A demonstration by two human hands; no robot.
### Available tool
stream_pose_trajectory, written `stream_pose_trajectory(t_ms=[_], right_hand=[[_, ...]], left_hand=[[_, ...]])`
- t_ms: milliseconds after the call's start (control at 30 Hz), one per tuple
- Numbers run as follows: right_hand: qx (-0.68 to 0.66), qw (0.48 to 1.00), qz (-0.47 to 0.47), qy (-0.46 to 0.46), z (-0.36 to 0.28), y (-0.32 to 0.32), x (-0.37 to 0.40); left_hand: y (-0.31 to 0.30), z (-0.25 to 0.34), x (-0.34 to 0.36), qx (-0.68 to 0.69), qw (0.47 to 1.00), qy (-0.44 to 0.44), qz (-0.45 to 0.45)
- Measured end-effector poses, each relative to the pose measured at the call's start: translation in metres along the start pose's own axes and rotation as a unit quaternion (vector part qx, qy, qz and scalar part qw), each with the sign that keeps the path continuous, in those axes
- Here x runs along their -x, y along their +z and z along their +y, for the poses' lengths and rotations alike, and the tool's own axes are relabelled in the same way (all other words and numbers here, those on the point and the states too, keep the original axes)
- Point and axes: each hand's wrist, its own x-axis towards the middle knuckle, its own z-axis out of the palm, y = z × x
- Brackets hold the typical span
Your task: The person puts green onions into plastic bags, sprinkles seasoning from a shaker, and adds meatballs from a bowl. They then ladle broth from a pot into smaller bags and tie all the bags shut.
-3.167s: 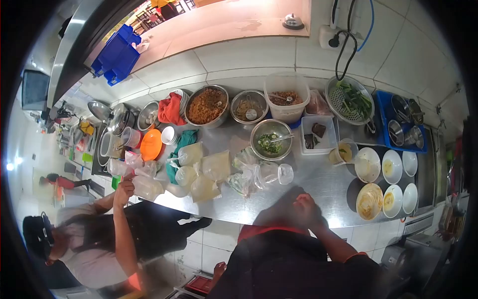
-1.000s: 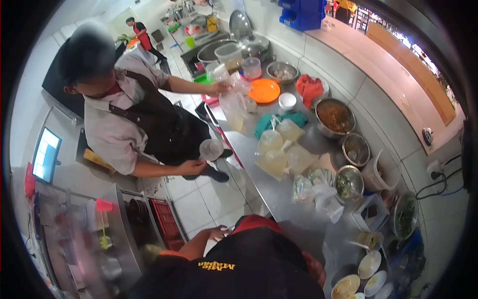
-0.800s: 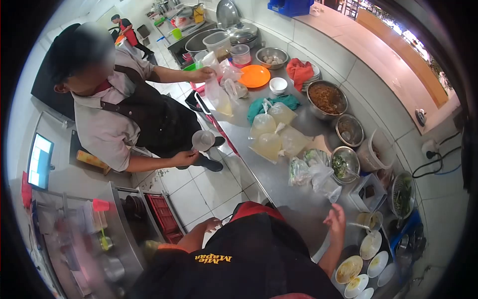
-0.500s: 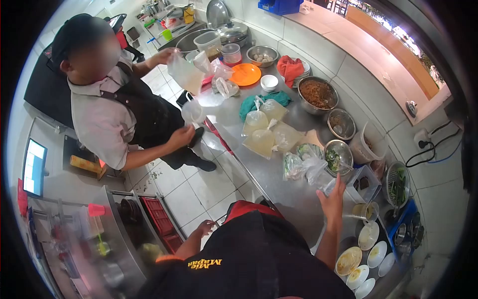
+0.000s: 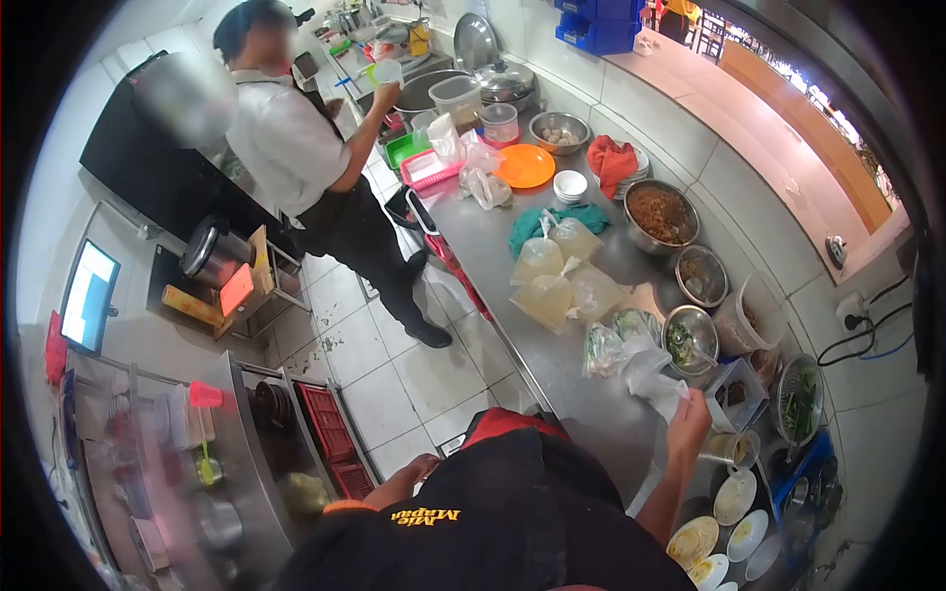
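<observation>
My right hand (image 5: pixel 691 418) pinches the edge of a clear plastic bag (image 5: pixel 650 376) at the counter's near side. Behind that bag lie more clear bags with chopped green and white vegetables (image 5: pixel 613 347). A steel bowl (image 5: pixel 691 340) of green leaves with a spoon in it stands just beyond my fingers. My left hand (image 5: pixel 422 471) hangs low at my waist, off the counter; it looks empty with its fingers loosely apart, partly hidden by my body.
Tied bags of pale liquid (image 5: pixel 544 297) lie mid-counter by a green cloth (image 5: pixel 527 231). Steel bowls, one with brown mince (image 5: pixel 660 211), line the wall. Used white plates (image 5: pixel 734 495) sit at my right. A co-worker (image 5: pixel 296 138) stands across the aisle, holding a clear container (image 5: pixel 387 72).
My right hand has closed on the plastic bag and drawn it toward me. The co-worker has turned away, stepped back and raised the container. The bag they held is out of their hand.
</observation>
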Motion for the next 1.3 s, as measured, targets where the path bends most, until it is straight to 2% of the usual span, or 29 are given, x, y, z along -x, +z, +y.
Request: stream_pose_trajectory(t_ms=[67,133,167,233,267,300,367,433,500,567,667,733,833,933,967,1067,1133,1300], right_hand=[[-0.042,0.998,0.041,-0.029,-0.004,-0.002,-0.001],[-0.063,0.997,0.047,-0.021,-0.018,-0.012,0.004],[-0.049,0.999,0.018,-0.015,-0.02,-0.014,0.007],[-0.022,0.999,-0.038,-0.004,-0.023,-0.019,0.01],[-0.03,0.995,-0.092,0.012,-0.03,-0.019,0.009],[-0.038,0.988,-0.148,0.028,-0.039,-0.019,0.01],[-0.077,0.966,-0.244,0.044,-0.047,-0.011,0.016],[-0.142,0.937,-0.315,0.046,-0.039,0.014,0.024],[-0.173,0.934,-0.31,0.033,-0.028,0.044,0.034],[-0.225,0.924,-0.307,0.031,-0.045,0.062,0.035],[-0.306,0.891,-0.331,0.057,-0.085,0.076,0.047],[-0.336,0.868,-0.36,0.063,-0.081,0.091,0.056],[-0.366,0.85,-0.378,-0.02,-0.081,0.106,0.067],[-0.304,0.871,-0.382,-0.05,-0.089,0.095,0.063],[-0.31,0.882,-0.353,-0.038,-0.086,0.095,0.061],[-0.32,0.909,-0.268,-0.004,-0.077,0.095,0.056],[-0.319,0.922,-0.221,0.012,-0.077,0.091,0.053],[-0.373,0.912,-0.167,0.021,-0.069,0.088,0.057]], left_hand=[[-0.006,-0.001,-0.015,-0.01,1.0,0.011,-0.014],[-0.011,0.02,-0.015,0.03,0.999,-0.03,0.003],[-0.014,0.035,-0.016,0.049,0.997,-0.051,0.01],[-0.015,0.068,-0.017,0.029,0.994,-0.011,0.108],[-0.019,0.076,-0.033,0.012,0.991,0.05,0.125],[-0.023,0.111,-0.024,0.011,0.993,0.038,0.109],[-0.024,0.181,0.013,0.058,0.99,0.113,0.063],[-0.023,0.219,0.008,0.058,0.97,0.237,-0.021],[-0.019,0.28,0.049,0.009,0.945,0.32,-0.065],[-0.016,0.333,0.099,0.008,0.931,0.339,-0.139],[-0.007,0.389,0.171,-0.105,0.87,0.458,-0.152],[0.007,0.395,0.178,-0.113,0.847,0.506,-0.119],[0.014,0.392,0.169,-0.155,0.81,0.558,-0.092],[0.012,0.382,0.15,-0.179,0.794,0.576,-0.072],[0.011,0.383,0.151,-0.181,0.792,0.579,-0.066],[0.01,0.383,0.158,-0.091,0.834,0.543,-0.049],[0.011,0.389,0.162,-0.076,0.834,0.544,-0.047],[0.028,0.394,0.159,-0.06,0.854,0.517,-0.034]])
